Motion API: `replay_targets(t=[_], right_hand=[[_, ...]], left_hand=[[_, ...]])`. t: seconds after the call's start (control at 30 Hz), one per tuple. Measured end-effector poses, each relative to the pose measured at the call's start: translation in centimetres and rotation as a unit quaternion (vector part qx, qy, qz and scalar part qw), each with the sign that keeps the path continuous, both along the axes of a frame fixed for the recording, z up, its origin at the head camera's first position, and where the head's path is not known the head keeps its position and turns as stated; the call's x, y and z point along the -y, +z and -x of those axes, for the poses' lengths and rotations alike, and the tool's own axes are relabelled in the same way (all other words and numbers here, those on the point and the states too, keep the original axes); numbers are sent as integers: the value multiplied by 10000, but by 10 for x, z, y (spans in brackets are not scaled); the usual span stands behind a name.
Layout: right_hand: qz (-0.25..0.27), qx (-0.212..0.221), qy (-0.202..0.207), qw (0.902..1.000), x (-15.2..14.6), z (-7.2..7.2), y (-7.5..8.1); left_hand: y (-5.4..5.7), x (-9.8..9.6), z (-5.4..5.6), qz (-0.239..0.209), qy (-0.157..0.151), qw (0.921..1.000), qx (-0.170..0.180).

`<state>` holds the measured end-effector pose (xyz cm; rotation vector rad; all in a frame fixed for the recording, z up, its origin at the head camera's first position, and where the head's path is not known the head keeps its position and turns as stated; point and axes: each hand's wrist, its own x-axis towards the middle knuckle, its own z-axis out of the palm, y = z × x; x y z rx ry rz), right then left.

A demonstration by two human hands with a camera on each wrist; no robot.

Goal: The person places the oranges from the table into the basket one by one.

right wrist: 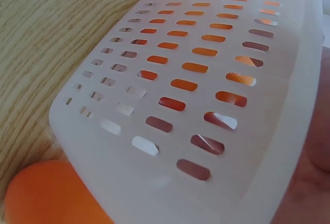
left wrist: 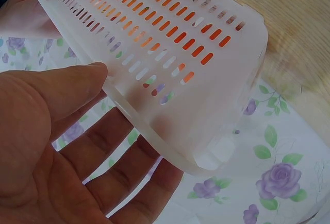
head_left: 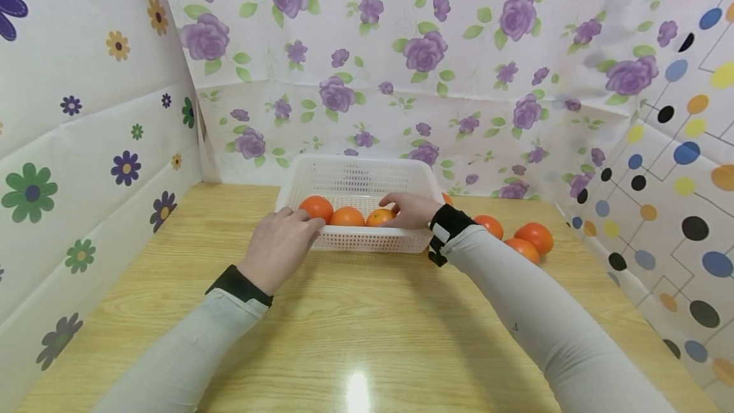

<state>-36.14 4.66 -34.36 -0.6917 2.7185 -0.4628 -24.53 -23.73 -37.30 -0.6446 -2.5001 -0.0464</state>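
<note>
At the near rim of the white basket [head_left: 373,244], your left hand [head_left: 281,246] grips the edge; inside, your right hand [head_left: 414,210] curves round an orange fruit [head_left: 378,217], though I cannot tell whether it grips. Two similar fruits [head_left: 347,216] sit left of that one; loose fruits [head_left: 534,238] lie on the worktop [head_left: 344,324], right of the basket.

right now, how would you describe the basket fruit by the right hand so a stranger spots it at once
On the wood-grained table stands a white perforated basket, showing three fruits in a row behind its near wall. At the row's right end, by the right hand, is the target fruit, yellower than its two redder neighbours.
</note>
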Motion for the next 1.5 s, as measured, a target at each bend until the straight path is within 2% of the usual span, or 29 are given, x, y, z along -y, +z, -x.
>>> replay_targets(t=[0.37, 0.7, 0.87, 1.0, 1.5], right_hand=[[80, -27, -21, 10000, -8, 9, -6], [205, -72, -67, 9997, -13, 4, -3], [260, -132, -53, 9996, -16, 7, -4], [301, -126, -18, 9995, -18, 8, -2], [324, -192, 33, 9993, -10, -15, 11]], left_hand=[[0, 0, 0, -48, -71, 9999, -82], [0, 0, -2, -33, -59, 9999, -86], [0, 0, -2, -45, -67, 9999, -100], [1, 0, -2, -60, -30, 10000, 23], [8, 4, -5, -104, -9, 9998, 184]])
